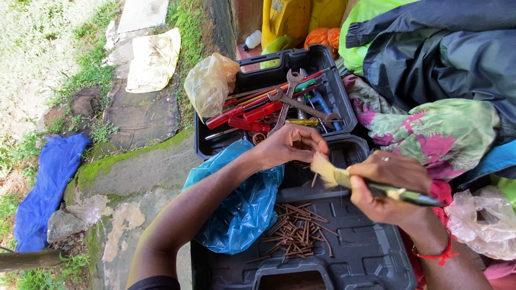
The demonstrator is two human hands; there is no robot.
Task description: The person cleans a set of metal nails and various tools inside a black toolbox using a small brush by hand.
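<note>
Right hand (389,188) clamped on the paintbrush (344,177), left hand (287,146) fingers pinched at its bristles, cleaning above the rusty nails (295,228); steady grip needed next.

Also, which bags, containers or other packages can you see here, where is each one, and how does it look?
Crumpled blue plastic bag: on the black plastic toolbox, under the left forearm.
Yellowish translucent plastic bag: at the toolbox's far left corner.
Yellow plastic jerrycan: upright behind the toolbox.
Small white bottle: lying left of the jerrycan.
Clear crumpled plastic bag: far right.
No labels, signs or screens.
</note>
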